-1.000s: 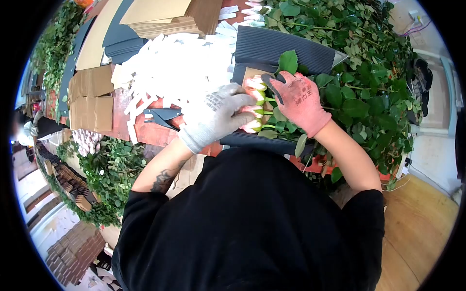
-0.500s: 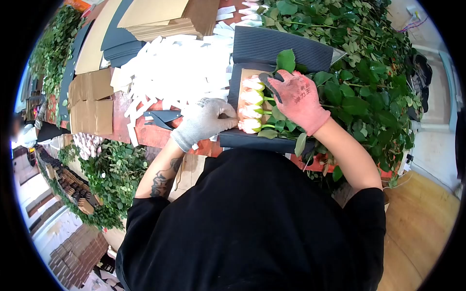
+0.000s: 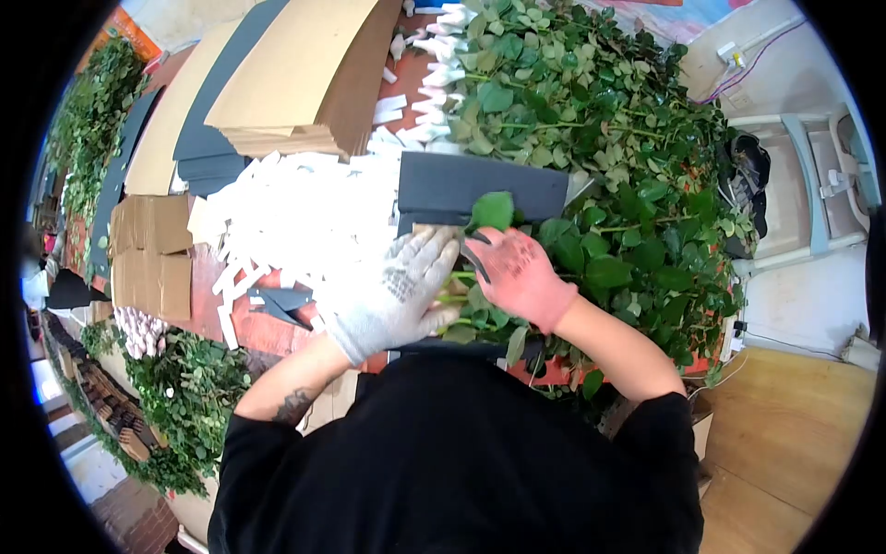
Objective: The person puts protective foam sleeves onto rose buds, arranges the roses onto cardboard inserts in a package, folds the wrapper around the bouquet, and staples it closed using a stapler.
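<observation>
My left hand (image 3: 397, 294), in a pale grey glove, lies flat with fingers stretched over the rose heads, which it mostly hides. Green rose stems (image 3: 454, 299) run rightward from beneath it. Beside it, my right hand (image 3: 519, 275), in a pink glove with dark fingertips, rests over the stems and leaves, its thumb and forefinger apart. A green leaf (image 3: 492, 210) stands up just behind that hand. Both hands are over a black cardboard wrapper (image 3: 484, 183), whose far flap is raised behind the flowers. Its near edge shows by my body.
White paper strips (image 3: 305, 198) spread left of the wrapper, beside a dark hand tool (image 3: 280, 305). Behind them stands a stack of brown cardboard sheets (image 3: 286, 78). Leafy rose stems (image 3: 628, 175) cover the right side. A folded brown carton (image 3: 150, 258) lies at the left.
My left hand has moved from the wrapper's left edge onto the rose heads, its fingers now spread flat. My right hand stays over the stems. The view has shifted.
</observation>
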Available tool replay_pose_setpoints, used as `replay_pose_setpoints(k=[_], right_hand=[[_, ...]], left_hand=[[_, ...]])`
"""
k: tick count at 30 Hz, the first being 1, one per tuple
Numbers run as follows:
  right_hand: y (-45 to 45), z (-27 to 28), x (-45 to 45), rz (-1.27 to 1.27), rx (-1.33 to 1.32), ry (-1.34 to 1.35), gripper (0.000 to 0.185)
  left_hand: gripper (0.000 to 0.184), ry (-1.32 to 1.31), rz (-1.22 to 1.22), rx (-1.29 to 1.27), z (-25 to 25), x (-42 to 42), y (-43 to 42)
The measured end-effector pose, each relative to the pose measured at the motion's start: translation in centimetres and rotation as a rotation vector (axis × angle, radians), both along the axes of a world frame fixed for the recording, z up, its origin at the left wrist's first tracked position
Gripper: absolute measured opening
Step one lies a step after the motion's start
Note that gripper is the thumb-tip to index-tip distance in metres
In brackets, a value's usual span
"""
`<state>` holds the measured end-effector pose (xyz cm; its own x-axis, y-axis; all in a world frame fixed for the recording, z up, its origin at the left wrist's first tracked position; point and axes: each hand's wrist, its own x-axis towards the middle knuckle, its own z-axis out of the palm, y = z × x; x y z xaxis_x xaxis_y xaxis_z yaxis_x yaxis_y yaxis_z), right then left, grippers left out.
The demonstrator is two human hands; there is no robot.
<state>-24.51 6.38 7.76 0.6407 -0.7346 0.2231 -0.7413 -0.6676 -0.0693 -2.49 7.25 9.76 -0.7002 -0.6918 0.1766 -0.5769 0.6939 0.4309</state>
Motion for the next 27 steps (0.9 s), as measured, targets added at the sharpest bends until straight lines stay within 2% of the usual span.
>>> replay_pose_setpoints(k=[1, 4, 6, 8, 10, 12, 14, 17, 18, 20, 22, 24, 25, 27], right_hand=[[-0.3, 4.0, 0.4, -0.056, 0.318, 0.031, 0.039], [-3.0, 10.2, -0.3, -0.005, 0.088, -0.033, 0.037], [-9.0, 10.5, -1.0, 0.060, -0.077, -0.115, 0.036], [-16.2, 8.1, -0.9, -0.084, 0.107, -0.016, 0.030], [-21.9, 1.8, -2.3, -0.051, 0.110, 0.208, 0.026], [-24.0, -0.1, -2.3, -0.182, 0.234, 0.587, 0.025], [-25.3, -3.9, -4.6, -0.065, 0.185, 0.644, 0.023], [-24.2, -1.9, -4.6, -0.043, 0.228, 0.760, 0.020], [-23.4, -0.1, -4.7, -0.047, 0.141, 0.726, 0.022], [-23.7, 1.6, -6.6, -0.067, -0.156, 0.574, 0.013], [-22.2, 9.0, -7.7, -0.214, -0.205, 0.560, 0.017], [-21.7, 14.6, -11.5, -0.319, -0.417, 0.341, 0.016], [-21.6, 17.7, -14.3, -0.515, -0.345, 0.289, 0.017], [-20.5, 24.0, -19.9, -0.709, -0.524, 0.109, 0.020]], left_hand=[[0.071, -0.004, -0.019, 0.059, 0.1, 0.2, -0.1], [0.071, -0.053, 0.007, 0.052, -0.1, 0.1, 0.2], [0.070, -0.039, 0.013, 0.051, 0.1, 0.1, 0.3], [0.069, 0.006, 0.007, 0.089, 0.5, 0.0, 0.1], [0.070, 0.028, 0.019, 0.109, 0.6, 0.1, -0.1], [0.071, 0.031, 0.013, 0.054, 0.9, -0.2, -0.2], [0.069, 0.014, 0.000, 0.036, 1.7, -0.7, -0.4], [0.067, -0.039, 0.033, 0.034, 1.7, -0.8, -0.3], [0.068, -0.052, 0.044, 0.034, 1.6, -0.8, -0.2], [0.068, -0.064, 0.039, 0.014, 1.4, -0.8, 0.1], [0.068, -0.061, 0.056, -0.012, 1.3, -0.9, 0.0], [0.068, -0.047, 0.044, -0.026, 1.5, -0.9, 0.1], [0.068, -0.038, 0.036, -0.042, 1.4, -0.8, 0.1], [0.068, -0.040, 0.027, -0.068, 1.2, -0.6, 0.1]])
